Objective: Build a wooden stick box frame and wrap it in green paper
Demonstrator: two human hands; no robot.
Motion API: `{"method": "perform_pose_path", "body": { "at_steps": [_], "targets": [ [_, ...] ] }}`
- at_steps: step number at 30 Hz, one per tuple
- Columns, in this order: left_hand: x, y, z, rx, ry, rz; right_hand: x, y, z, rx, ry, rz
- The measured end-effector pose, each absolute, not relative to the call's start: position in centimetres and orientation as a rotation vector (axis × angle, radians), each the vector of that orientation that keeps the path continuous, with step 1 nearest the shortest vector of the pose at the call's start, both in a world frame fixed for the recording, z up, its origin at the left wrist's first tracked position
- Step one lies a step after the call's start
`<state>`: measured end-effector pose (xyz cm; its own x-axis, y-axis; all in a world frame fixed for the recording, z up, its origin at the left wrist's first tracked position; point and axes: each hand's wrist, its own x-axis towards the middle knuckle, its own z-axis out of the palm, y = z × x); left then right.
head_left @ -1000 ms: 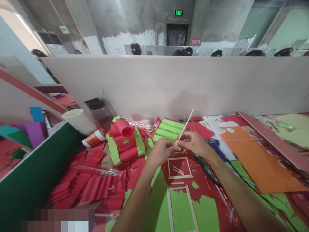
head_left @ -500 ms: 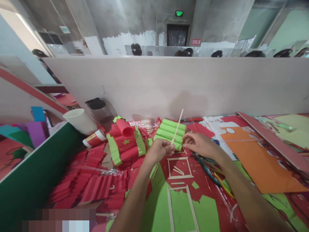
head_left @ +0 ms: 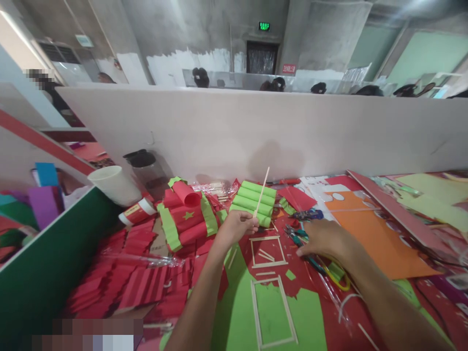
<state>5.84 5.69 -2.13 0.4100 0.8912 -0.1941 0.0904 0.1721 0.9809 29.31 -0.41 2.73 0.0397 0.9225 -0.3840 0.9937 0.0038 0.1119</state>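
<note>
My left hand (head_left: 236, 227) pinches the lower end of a thin wooden stick (head_left: 262, 191), which points up and slightly right over a bundle of green paper rolls (head_left: 254, 203). My right hand (head_left: 323, 240) lies low over the tabletop to the right, fingers bent down onto tools there: a pair of pliers with teal handles (head_left: 297, 236) and yellow-handled scissors (head_left: 334, 273). Whether it grips one of them is unclear. Between my hands lies a small square frame of sticks (head_left: 267, 251), and nearer to me a taller rectangular stick frame (head_left: 273, 312) rests on green paper.
Red folded paper strips (head_left: 142, 278) pile up at the left, with a red and green paper roll bundle (head_left: 188, 214) behind them. A white cup (head_left: 114, 185) and a dark-lidded jar (head_left: 146, 168) stand by the white partition (head_left: 256, 126). An orange sheet (head_left: 373, 234) lies at the right.
My right hand has let go of the stick and dropped right and down onto the tools. My left hand alone now holds the stick, which stands more upright.
</note>
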Motion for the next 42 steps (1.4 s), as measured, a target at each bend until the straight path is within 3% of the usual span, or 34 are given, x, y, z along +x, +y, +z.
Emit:
{"method": "perform_pose_path", "body": {
  "at_steps": [15, 27, 34, 42],
  "targets": [
    [5.2, 5.7, -1.9, 1.284, 0.976, 0.726, 29.8, -1.1, 1.3, 1.937, 1.987, -0.203],
    [4.3, 6.1, -1.4, 1.24, 0.931, 0.73, 31.7, 2.1, 4.1, 1.836, 2.395, -0.895],
    [4.3, 5.7, -0.4, 1.246, 0.965, 0.7, 29.1, 2.8, 5.2, 1.587, 2.548, -1.08],
    [4.8, 5.6, 0.0, 1.255, 0.998, 0.661, 29.2, 3.4, 4.1, 1.606, 2.583, -1.043]
  ]
}}
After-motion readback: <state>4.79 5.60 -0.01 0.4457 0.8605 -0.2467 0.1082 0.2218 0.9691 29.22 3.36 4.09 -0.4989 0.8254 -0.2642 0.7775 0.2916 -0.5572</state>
